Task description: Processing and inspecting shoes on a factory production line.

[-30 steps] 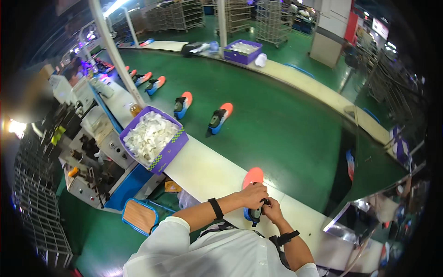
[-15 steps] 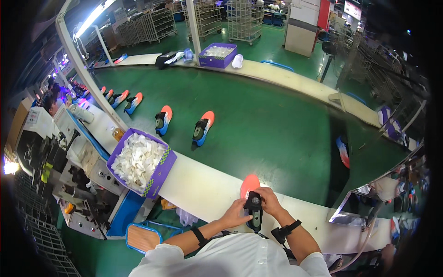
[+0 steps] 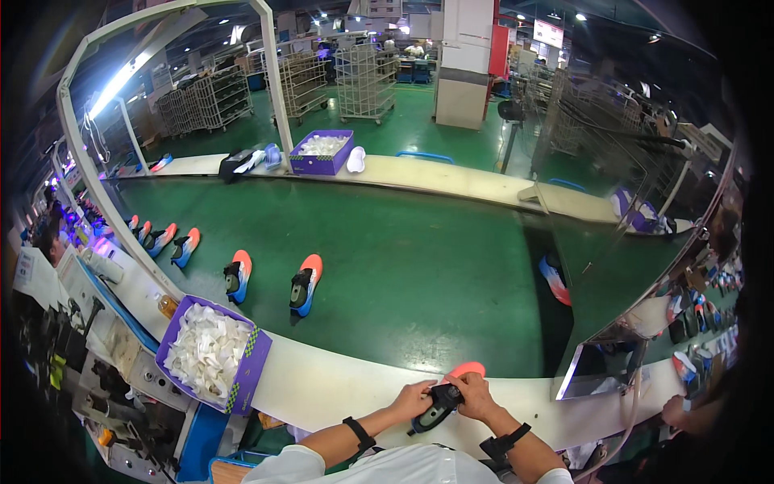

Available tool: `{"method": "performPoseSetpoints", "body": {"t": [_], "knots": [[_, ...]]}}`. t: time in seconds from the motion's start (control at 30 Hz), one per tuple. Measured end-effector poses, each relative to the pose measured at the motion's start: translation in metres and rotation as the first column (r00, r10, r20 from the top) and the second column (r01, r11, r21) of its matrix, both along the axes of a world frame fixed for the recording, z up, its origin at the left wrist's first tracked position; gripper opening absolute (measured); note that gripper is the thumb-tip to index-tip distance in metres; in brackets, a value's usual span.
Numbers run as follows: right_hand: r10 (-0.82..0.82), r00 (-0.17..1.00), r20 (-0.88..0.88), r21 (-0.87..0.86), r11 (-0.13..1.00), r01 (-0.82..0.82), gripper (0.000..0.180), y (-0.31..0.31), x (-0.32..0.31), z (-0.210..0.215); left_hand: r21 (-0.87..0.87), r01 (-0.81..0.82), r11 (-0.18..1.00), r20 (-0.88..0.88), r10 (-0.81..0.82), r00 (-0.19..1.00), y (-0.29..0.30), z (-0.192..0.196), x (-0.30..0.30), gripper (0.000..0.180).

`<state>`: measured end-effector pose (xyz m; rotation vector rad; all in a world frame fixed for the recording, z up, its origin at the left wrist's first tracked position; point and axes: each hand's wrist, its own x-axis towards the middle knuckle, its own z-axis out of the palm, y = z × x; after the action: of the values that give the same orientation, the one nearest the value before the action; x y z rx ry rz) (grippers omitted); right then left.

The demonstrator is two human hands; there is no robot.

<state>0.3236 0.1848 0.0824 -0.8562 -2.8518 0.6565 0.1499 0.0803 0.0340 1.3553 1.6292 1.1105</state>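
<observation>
Both hands, left hand (image 3: 413, 398) and right hand (image 3: 474, 395), grip the orange-toed shoe (image 3: 445, 395) closed-fingered at the near bench (image 3: 339, 387) edge. Since a second ago, it has swung toe-outward toward the green conveyor (image 3: 419, 258), seemingly ready for setting down.

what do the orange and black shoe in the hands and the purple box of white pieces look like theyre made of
Orange and black shoe: looks like matte fabric or synthetic upper on a smooth orange sole; too small to be sure. Purple box: flat, sharp-edged walls suggest printed cardboard. White pieces: crumpled and matte, probably paper or thin foam.
</observation>
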Motion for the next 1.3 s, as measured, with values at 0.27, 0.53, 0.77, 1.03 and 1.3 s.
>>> {"method": "performPoseSetpoints", "body": {"t": [0.27,0.53,0.77,1.03,1.3], "knots": [[0.081,0.994,-0.071,-0.174,0.980,-0.092,0.052,0.021,0.007,-0.036,-0.201,-0.018,0.979,0.428,0.104,0.898,0.022,-0.035,-0.005,0.037],[0.008,0.991,0.135,-0.204,0.979,0.020,0.052,0.019,0.003,-0.035,0.128,0.070,0.989,-0.216,-0.041,0.976,-0.005,0.026,0.021,0.046],[-0.066,0.940,-0.335,0.107,0.988,0.107,0.038,-0.006,0.020,-0.023,0.125,0.005,0.992,-0.378,0.043,0.925,-0.002,0.030,0.033,0.047],[-0.295,0.872,-0.391,-0.252,0.945,0.206,0.050,-0.065,0.051,-0.047,0.130,0.021,0.991,-0.413,0.035,0.910,0.002,0.038,0.043,0.045],[-0.069,0.988,-0.135,-0.123,0.991,0.052,0.034,-0.036,0.054,-0.016,0.091,0.137,0.986,-0.664,-0.043,0.746,0.002,0.026,0.046,0.046]]}}
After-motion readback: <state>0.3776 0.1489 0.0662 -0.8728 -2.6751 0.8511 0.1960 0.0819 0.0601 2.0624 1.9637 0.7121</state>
